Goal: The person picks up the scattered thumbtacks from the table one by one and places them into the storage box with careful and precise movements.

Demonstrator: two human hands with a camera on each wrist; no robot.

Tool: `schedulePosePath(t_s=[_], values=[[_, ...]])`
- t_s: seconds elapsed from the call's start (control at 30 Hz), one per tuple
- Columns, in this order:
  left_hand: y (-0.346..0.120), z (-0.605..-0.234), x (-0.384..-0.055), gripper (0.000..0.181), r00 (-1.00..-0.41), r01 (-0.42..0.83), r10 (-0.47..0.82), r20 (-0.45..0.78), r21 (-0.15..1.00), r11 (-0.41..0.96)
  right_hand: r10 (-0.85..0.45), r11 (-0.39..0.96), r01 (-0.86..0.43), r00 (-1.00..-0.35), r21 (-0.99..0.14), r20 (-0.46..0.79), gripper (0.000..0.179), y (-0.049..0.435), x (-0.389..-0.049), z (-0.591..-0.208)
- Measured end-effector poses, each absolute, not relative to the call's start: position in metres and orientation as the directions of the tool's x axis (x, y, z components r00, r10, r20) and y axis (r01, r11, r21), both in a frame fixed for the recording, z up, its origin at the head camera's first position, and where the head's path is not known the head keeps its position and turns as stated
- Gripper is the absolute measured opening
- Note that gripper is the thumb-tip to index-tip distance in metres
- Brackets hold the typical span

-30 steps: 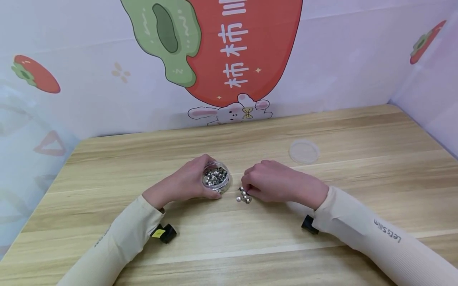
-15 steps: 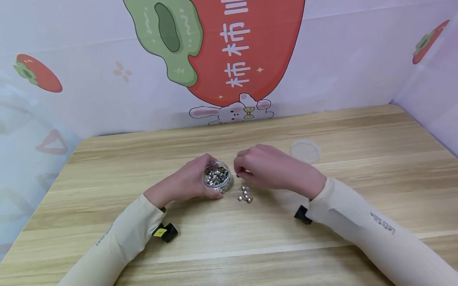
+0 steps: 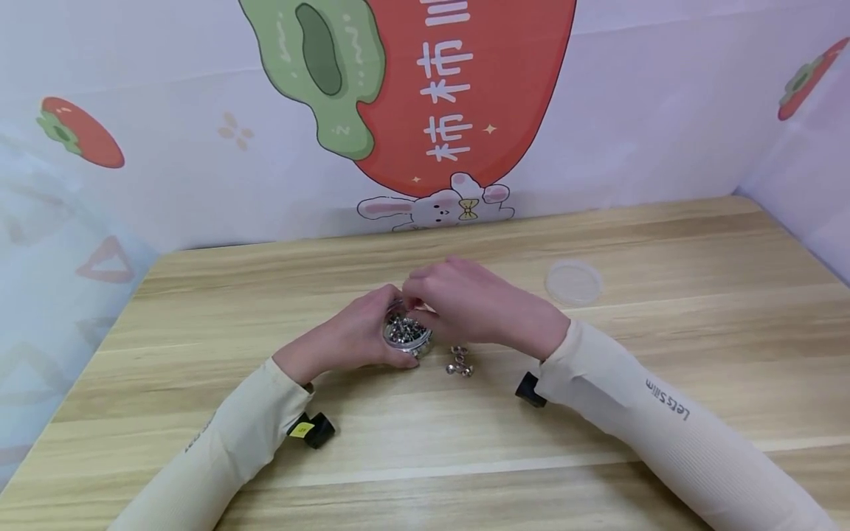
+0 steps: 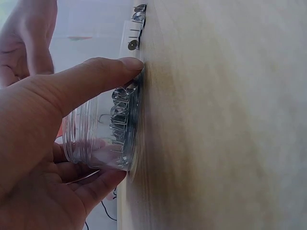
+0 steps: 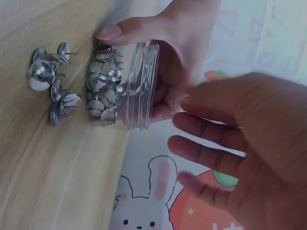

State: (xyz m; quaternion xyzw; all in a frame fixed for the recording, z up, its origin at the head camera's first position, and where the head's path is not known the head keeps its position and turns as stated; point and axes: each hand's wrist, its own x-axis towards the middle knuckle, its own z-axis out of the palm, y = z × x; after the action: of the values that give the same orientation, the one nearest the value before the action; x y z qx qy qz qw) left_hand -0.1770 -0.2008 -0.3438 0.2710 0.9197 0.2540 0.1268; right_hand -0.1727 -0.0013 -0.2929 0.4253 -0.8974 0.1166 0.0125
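My left hand point(image 3: 358, 332) grips a round clear plastic jar point(image 5: 142, 86), thumb on one side and fingers curled round the other. Silver thumbtacks point(image 5: 103, 91) with domed heads lie in the jar's lower part. Over the jar's open mouth is my right hand point(image 3: 468, 299); in the right wrist view its fingers point(image 5: 206, 153) are spread and loosely bent, with nothing seen between them. Beside the jar, on the table, a small cluster of loose thumbtacks point(image 5: 41, 75) lies with several pins pointing up.
The jar's clear round lid point(image 3: 573, 282) lies flat on the wood-grain table point(image 3: 425, 457), to the right behind my right hand. A printed cloth backdrop point(image 3: 598, 125) with persimmons and a rabbit rises behind the table's back edge.
My right hand has lifted from the loose thumbtacks and moved left to above the jar's mouth. My left hand keeps its grip on the jar in the same place.
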Motion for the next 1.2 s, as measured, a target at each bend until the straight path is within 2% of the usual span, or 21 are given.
schedulePosePath(t_s=[0.17,0.2,0.3,0.5,0.77,1.2], values=[[-0.200,-0.343,-0.178,0.088,-0.810,0.460,0.582,-0.075,0.535,0.709,-0.768,0.607,-0.764,-0.635,-0.218,0.087,0.093,0.004,-0.173,-0.295],[-0.200,-0.344,-0.178,0.089,-0.809,0.463,0.584,-0.069,0.535,0.706,-0.769,0.607,-0.763,-0.634,-0.223,0.076,0.102,0.005,-0.173,-0.295],[-0.201,-0.344,-0.178,0.092,-0.805,0.469,0.591,-0.060,0.547,0.694,-0.774,0.605,-0.760,-0.631,-0.236,0.049,0.114,0.004,-0.173,-0.297],[-0.201,-0.345,-0.178,0.091,-0.801,0.471,0.595,-0.060,0.551,0.689,-0.783,0.595,-0.769,-0.621,-0.233,0.051,0.118,0.003,-0.173,-0.298],[-0.199,-0.343,-0.177,0.078,-0.815,0.468,0.577,-0.063,0.515,0.718,-0.776,0.606,-0.770,-0.628,-0.202,0.064,0.112,0.019,-0.168,-0.300],[-0.199,-0.343,-0.174,0.077,-0.833,0.431,0.546,-0.084,0.520,0.737,-0.746,0.626,-0.742,-0.660,-0.238,0.094,0.102,0.057,-0.163,-0.305]])
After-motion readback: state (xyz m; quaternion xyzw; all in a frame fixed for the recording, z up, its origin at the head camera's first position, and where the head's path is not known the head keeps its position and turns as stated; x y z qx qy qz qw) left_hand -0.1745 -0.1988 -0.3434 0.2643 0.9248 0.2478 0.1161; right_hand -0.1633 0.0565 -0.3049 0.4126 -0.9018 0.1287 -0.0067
